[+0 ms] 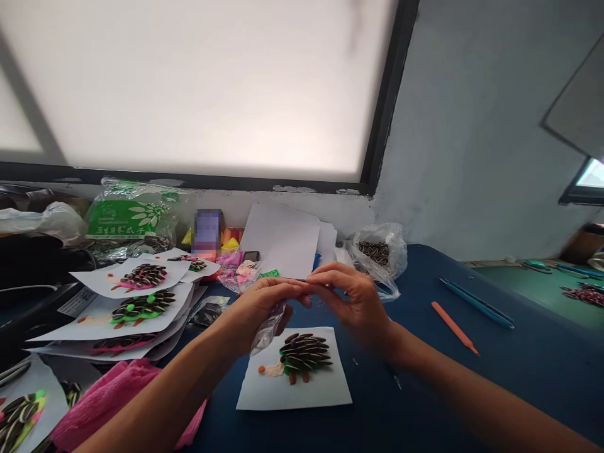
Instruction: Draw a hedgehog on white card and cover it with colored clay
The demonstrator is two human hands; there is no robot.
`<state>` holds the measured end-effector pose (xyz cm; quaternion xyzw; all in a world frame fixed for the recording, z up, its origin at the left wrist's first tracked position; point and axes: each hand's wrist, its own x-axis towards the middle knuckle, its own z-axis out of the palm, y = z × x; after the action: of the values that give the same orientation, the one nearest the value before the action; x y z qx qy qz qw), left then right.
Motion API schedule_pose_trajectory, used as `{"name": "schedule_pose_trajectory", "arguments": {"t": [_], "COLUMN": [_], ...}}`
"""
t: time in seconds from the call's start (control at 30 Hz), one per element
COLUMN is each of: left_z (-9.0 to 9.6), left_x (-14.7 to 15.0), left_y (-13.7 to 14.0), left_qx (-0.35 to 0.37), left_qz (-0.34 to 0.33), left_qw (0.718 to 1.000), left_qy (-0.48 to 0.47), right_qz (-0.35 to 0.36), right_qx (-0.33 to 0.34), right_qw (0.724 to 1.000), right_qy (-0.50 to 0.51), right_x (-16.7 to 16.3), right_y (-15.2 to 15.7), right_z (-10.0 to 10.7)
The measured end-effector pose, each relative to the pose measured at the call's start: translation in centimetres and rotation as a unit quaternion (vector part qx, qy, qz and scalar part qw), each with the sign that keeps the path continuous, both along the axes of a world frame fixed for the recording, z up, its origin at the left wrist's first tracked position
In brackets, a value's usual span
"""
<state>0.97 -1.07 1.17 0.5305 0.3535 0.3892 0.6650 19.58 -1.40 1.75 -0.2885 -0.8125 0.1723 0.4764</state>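
White hedgehog card (274, 393) just below left hand (259, 305) and right hand (361, 302)

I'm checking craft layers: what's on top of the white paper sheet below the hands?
A hedgehog with dark striped seeds, green clay-like base, pale snout and brown feet. Seeds hide most of the base.

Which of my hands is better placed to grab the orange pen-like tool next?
Probably your right hand: it's nearer the orange tool, which lies to its right on the blue table. Your left hand is farther off and holds some clear plastic.
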Motion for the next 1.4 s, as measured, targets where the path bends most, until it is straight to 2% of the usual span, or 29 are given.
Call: {"name": "schedule_pose_trajectory", "arguments": {"t": [0.1, 0.27, 0.37, 0.57, 0.83, 0.97, 1.07, 1.13, 1.23, 1.4], "left_z": [-0.1, -1.3, -2.3, -4.1, -4.8, -4.5, -4.4, -4.3, -4.2, -4.7], "left_x": [-0.7, -2.0, -2.3, -2.1, -1.9, -1.8, -1.8, -1.7, -1.6, -1.7], "left_y": [0.5, 1.4, 1.7, 1.9, 1.9, 1.7, 1.5, 1.4, 1.3, 1.5], "left_qx": [0.028, 0.012, 0.005, 0.004, 0.009, 0.008, 0.005, 0.000, -0.003, 0.008], "left_qz": [0.032, 0.105, 0.109, 0.126, 0.125, 0.118, 0.117, 0.116, 0.114, 0.104], "left_qw": [0.998, 0.989, 0.989, 0.987, 0.986, 0.986, 0.986, 0.986, 0.985, 0.982], "left_qy": [0.055, 0.107, 0.103, 0.104, 0.110, 0.114, 0.117, 0.121, 0.133, 0.158], "right_qz": [-0.029, -0.037, -0.034, -0.040, -0.041, -0.050, -0.057, -0.048, -0.033, -0.067], "right_qx": [-0.023, -0.140, -0.175, -0.228, -0.340, -0.335, -0.297, -0.275, -0.278, -0.254], "right_qw": [0.999, 0.989, 0.982, 0.971, 0.940, 0.940, 0.951, 0.958, 0.958, 0.959], "right_qy": [0.001, -0.029, -0.060, -0.060, -0.001, -0.028, -0.059, -0.060, -0.055, -0.101], "right_x": [0.5, 1.2, 1.3, 1.2, 1.4, 0.9, 0.6, 0.5, 0.2, 0.0], "right_y": [0.1, -0.9, -2.2, -4.1, -4.8, -4.9, -5.1, -5.2, -5.3, -5.4], "right_z": [0.6, 0.4, 0.0, -0.6, -1.6, -1.8, -2.1, -2.3, -2.7, -2.9]}}
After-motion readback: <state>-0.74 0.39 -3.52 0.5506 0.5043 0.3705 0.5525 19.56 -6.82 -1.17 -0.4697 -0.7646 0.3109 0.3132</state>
